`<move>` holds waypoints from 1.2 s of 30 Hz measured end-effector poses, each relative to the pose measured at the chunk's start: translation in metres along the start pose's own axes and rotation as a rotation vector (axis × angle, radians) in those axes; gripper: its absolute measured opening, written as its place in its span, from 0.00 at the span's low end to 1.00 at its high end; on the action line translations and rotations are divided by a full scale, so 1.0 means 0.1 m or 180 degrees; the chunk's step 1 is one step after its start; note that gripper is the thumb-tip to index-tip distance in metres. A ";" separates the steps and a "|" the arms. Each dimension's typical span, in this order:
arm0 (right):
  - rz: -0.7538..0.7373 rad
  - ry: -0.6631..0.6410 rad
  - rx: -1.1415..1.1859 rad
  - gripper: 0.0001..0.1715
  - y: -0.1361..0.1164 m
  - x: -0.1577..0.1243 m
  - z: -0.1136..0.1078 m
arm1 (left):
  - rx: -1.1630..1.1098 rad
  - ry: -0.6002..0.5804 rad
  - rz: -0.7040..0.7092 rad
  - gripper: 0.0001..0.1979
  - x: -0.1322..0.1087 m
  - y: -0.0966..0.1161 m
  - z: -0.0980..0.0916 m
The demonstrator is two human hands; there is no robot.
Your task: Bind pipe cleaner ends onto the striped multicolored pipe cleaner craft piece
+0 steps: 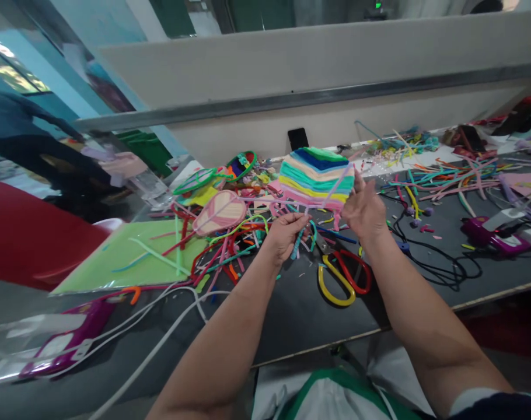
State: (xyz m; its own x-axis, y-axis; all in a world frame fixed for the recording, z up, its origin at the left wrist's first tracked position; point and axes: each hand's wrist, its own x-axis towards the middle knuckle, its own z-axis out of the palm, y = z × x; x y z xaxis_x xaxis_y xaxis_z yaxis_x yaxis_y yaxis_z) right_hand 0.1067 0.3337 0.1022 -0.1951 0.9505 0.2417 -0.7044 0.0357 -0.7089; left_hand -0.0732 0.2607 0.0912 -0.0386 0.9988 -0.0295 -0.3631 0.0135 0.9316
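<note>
I watch through one camera, worn on the head. It faces forward and down, with the left hand (287, 233) and the right hand (365, 209) quite near, the bench (292, 321) below, a pale partition (269, 64) beyond.

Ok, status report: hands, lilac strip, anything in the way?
Left hand pinching lilac strip; right hand at its upper end, grip unclear. Scissors lie close below.

Above the grey table (283, 315), the left hand (289, 233) pinches a lilac pipe cleaner (336, 186); the right hand (365, 204) is at its upper end, contact unclear. Just beyond lies a piece striped blue, green, yellow and pink (318, 175). Scissors (341, 274) with red and yellow handles rest between the forearms. Loose strips lie on a light-green sheet (112, 251) at left.
</note>
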 end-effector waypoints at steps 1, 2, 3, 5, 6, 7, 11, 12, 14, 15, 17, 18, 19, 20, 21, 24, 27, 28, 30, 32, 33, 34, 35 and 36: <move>0.0061 -0.0014 0.0002 0.23 0.02 0.00 -0.01 | -0.0101 0.0053 0.0114 0.16 0.02 0.01 -0.02; 0.0180 -0.0031 -0.0053 0.21 0.06 0.00 -0.01 | -0.0203 0.0097 0.0204 0.17 0.03 0.01 -0.04; 0.0375 -0.0066 -0.0201 0.19 0.12 -0.01 0.00 | -0.0301 0.0147 0.0282 0.17 0.05 0.02 -0.06; 0.0891 -0.0301 -0.0724 0.18 0.25 -0.05 0.03 | -0.0460 0.0238 0.0419 0.17 0.07 0.02 -0.08; 0.1041 -0.0462 -0.0877 0.17 0.32 -0.08 0.06 | -0.0516 0.0278 0.0481 0.16 0.08 0.02 -0.08; 0.1096 -0.0616 -0.0920 0.17 0.38 -0.11 0.09 | -0.0551 0.0311 0.0530 0.16 0.09 0.01 -0.08; 0.0688 -0.0569 -0.1019 0.14 0.50 -0.19 0.18 | -0.0541 0.0361 0.0586 0.16 0.10 -0.02 -0.06; 0.0552 -0.0478 -0.1117 0.13 0.51 -0.19 0.19 | -0.0519 0.0362 0.0599 0.15 0.10 -0.03 -0.06; 0.0348 -0.0351 -0.1337 0.12 0.50 -0.19 0.21 | -0.0454 0.0349 0.0632 0.14 0.10 -0.04 -0.06; 0.0281 -0.0313 -0.1426 0.12 0.49 -0.19 0.22 | -0.0418 0.0347 0.0647 0.14 0.10 -0.04 -0.06; 0.0205 -0.0241 -0.1498 0.12 0.49 -0.19 0.23 | -0.0356 0.0360 0.0658 0.14 0.09 -0.04 -0.06; 0.0184 -0.0214 -0.1492 0.13 0.49 -0.20 0.24 | -0.0336 0.0367 0.0650 0.14 0.09 -0.04 -0.06; 0.0165 -0.0196 -0.1474 0.13 0.49 -0.20 0.25 | -0.0321 0.0371 0.0633 0.15 0.09 -0.04 -0.06; 0.0148 -0.0185 -0.1451 0.13 0.50 -0.20 0.26 | -0.0310 0.0371 0.0611 0.15 0.09 -0.03 -0.05; 0.0123 -0.0180 -0.1426 0.14 0.51 -0.21 0.26 | -0.0302 0.0362 0.0588 0.15 0.09 -0.03 -0.05; 0.0010 -0.0213 -0.1349 0.14 0.53 -0.22 0.27 | -0.0292 0.0316 0.0548 0.15 0.07 -0.02 -0.03; -0.0064 -0.0267 -0.1282 0.12 0.52 -0.23 0.28 | -0.0308 0.0248 0.0533 0.15 0.05 -0.01 -0.02; -0.0064 -0.0286 -0.1270 0.12 0.52 -0.24 0.28 | -0.0315 0.0235 0.0530 0.15 0.04 -0.01 -0.02; -0.0045 -0.0306 -0.1271 0.12 0.52 -0.24 0.29 | -0.0322 0.0213 0.0530 0.15 0.03 -0.01 -0.02; -0.0028 -0.0299 -0.1286 0.13 0.52 -0.25 0.28 | -0.0317 0.0192 0.0527 0.15 0.03 -0.02 -0.02; -0.0034 -0.0292 -0.1289 0.13 0.52 -0.24 0.28 | -0.0316 0.0179 0.0518 0.15 0.03 -0.02 -0.02; -0.0054 -0.0283 -0.1287 0.13 0.53 -0.24 0.27 | -0.0318 0.0173 0.0508 0.15 0.03 -0.02 -0.02; -0.0078 -0.0282 -0.1285 0.12 0.54 -0.24 0.26 | -0.0318 0.0172 0.0496 0.15 0.02 -0.02 -0.01; -0.0100 -0.0279 -0.1282 0.12 0.54 -0.24 0.26 | -0.0320 0.0180 0.0489 0.15 0.02 -0.02 -0.01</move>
State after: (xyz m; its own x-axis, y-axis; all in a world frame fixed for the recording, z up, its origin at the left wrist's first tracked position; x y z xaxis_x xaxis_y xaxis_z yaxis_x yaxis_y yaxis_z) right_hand 0.0556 0.3049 0.0752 -0.2473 0.9179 0.3104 -0.3908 0.1987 -0.8988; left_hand -0.0735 0.2629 0.0887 -0.1521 0.9845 0.0874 -0.4401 -0.1466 0.8859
